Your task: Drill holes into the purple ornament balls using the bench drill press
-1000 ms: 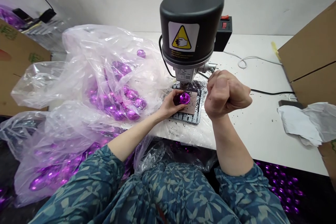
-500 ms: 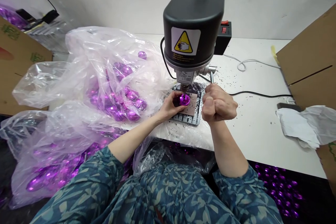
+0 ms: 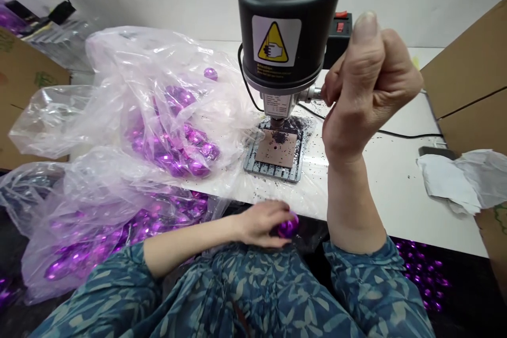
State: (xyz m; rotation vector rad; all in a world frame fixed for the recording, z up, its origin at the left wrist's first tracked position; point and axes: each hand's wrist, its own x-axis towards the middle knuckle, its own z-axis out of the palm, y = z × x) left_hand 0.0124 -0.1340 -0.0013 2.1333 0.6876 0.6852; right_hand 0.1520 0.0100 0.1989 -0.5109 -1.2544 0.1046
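Observation:
A black bench drill [image 3: 291, 26] stands on the white table [image 3: 396, 190]. My right hand [image 3: 366, 84] is raised beside it, closed in a fist round the drill's metal feed lever [image 3: 312, 94]. Below the chuck lies a brown pad on the grey drill base [image 3: 275, 154], strewn with dark chips and with nothing on it. My left hand [image 3: 261, 222] is down at the table's front edge above my lap, closed on a shiny purple piece [image 3: 287, 228].
A big clear plastic bag [image 3: 150, 116] holding several purple pieces spreads over the table's left and hangs off the edge. Cardboard boxes [image 3: 471, 79] stand at right and far left. White crumpled paper [image 3: 455, 182] lies at right. More purple pieces [image 3: 420, 274] lie below.
My left hand took the purple piece off the drill base and brought it down to my lap. My right hand rose with the lever, lifting the drill head.

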